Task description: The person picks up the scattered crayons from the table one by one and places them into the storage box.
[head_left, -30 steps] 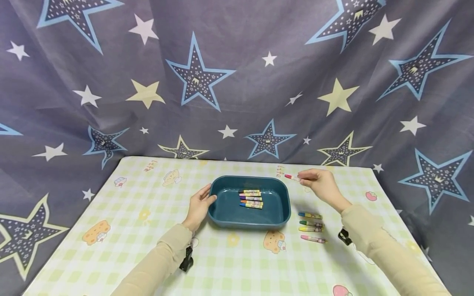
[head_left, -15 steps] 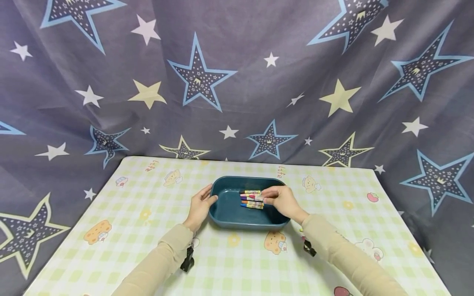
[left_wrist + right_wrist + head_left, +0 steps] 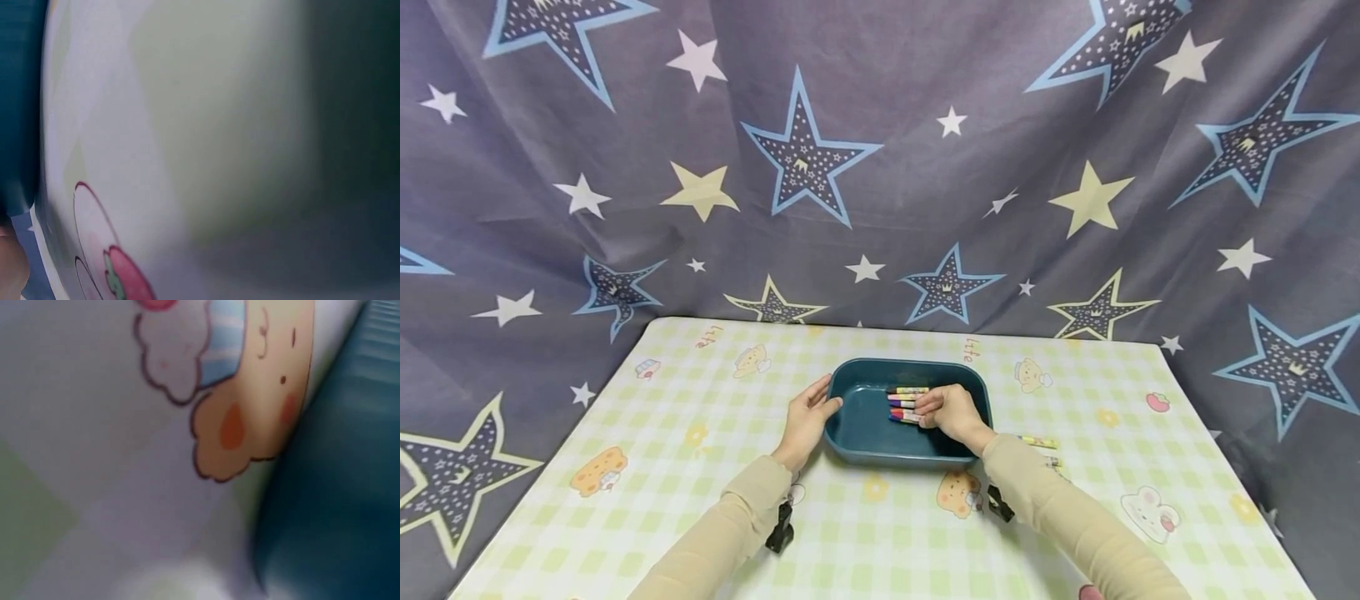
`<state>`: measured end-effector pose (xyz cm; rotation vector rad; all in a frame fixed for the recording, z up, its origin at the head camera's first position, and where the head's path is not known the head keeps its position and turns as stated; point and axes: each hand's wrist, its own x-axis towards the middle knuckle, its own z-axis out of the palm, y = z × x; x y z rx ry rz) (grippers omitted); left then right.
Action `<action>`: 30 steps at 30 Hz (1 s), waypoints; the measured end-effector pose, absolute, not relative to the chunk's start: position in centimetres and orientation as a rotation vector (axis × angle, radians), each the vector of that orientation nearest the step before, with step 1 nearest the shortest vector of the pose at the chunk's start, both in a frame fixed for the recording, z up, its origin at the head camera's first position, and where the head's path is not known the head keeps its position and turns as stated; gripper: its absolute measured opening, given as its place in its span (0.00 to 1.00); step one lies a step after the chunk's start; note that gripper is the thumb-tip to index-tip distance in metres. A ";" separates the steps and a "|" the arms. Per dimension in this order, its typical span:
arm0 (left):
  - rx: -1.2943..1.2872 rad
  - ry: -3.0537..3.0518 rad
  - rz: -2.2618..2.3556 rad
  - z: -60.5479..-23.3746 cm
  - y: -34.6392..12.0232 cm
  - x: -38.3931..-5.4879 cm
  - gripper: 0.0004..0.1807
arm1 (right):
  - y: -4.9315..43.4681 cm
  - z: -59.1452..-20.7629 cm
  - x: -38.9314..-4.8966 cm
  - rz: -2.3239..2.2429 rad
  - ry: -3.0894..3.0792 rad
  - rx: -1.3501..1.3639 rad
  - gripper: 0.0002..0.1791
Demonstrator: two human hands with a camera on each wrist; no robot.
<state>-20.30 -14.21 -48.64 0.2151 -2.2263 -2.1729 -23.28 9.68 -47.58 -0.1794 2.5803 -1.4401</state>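
With your left hand (image 3: 805, 422) gripping the teal basin (image 3: 857, 427) by its side, your right hand (image 3: 957, 412) pinched the red crayon (image 3: 904, 413) inside, its fingertips beside the crayon row (image 3: 902, 403), apparently mid-placement, so the next move seemingly called for aligning and gently releasing.

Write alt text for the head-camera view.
A person's right hand pinches a red crayon among other crayons inside a teal tray; the left hand touches the tray's left end. More crayons lie partly behind the right sleeve.
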 end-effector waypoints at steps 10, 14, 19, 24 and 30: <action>0.208 -2.243 -2.166 -47.3 -13.9 -19.7 0.29 | 9.9 -47.9 -23.3 -1.439 2.551 -0.238 0.13; 0.218 -2.251 -2.163 -47.5 -13.9 -19.6 0.29 | 9.9 -48.1 -23.2 -1.483 2.503 -0.236 0.13; 0.217 -2.236 -2.171 -47.9 -13.8 -19.9 0.29 | 10.2 -47.9 -23.2 -1.489 2.541 -0.293 0.12; 0.227 -2.224 -2.180 -49.3 -14.1 -20.7 0.28 | 11.4 -46.4 -23.2 -1.492 2.598 -0.422 0.13; 0.233 -2.250 -2.119 -50.0 -14.2 -20.9 0.28 | 15.1 -43.6 -22.4 -1.546 2.552 -0.462 0.14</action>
